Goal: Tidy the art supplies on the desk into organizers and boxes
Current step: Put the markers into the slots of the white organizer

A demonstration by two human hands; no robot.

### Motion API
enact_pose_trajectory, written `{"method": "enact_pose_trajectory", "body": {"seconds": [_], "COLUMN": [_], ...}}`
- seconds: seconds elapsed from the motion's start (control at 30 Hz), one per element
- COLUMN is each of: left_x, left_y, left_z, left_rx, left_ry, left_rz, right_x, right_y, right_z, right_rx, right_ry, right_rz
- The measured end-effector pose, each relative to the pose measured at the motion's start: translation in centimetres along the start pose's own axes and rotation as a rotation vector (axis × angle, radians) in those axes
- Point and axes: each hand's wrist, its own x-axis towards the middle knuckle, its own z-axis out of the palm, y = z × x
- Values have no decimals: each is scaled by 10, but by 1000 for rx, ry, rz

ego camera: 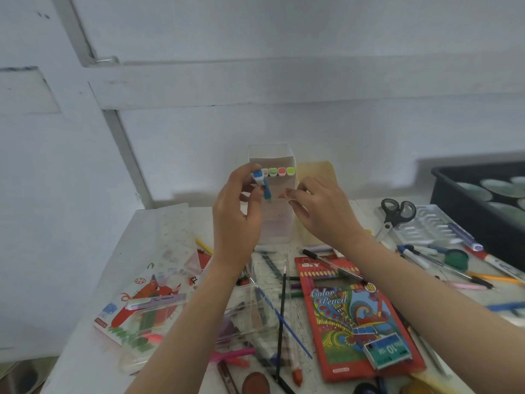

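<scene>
A clear marker box [271, 155] stands upright at the back of the desk, with a row of marker caps [279, 171] in green and orange showing at its open front. My left hand [235, 211] pinches a blue-capped marker [260, 179] at the row's left end. My right hand [321, 209] holds the box's right side, fingers curled against it, with a small orange piece at its fingertips.
Loose pens, brushes and markers litter the desk. A red Color Pencil box [352, 314] lies at front right, a clear case [244, 317] at front centre, a colouring pad [142, 305] at left. Scissors [393, 214], a clear tray [434, 223] and a dark bin [466, 194] lie right.
</scene>
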Motion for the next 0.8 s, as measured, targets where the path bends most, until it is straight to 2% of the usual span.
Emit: {"method": "enact_pose_trajectory", "body": {"seconds": [0.13, 0.37, 0.7, 0.8], "left_x": [-4, -6, 0, -3], "left_y": [-4, -6, -14, -18], "left_z": [7, 23, 32, 31], "left_rx": [125, 389, 426, 330], "left_ry": [-36, -196, -319, -327], "left_rz": [107, 62, -5, -76], "right_x": [-1, -1, -3, -3], "right_y": [-1, -7, -12, -12], "right_z": [-2, -3, -3, -5], "right_rx": [14, 28, 52, 52], "right_ry": [-6, 2, -26, -47], "right_rz": [9, 52, 105, 110]}}
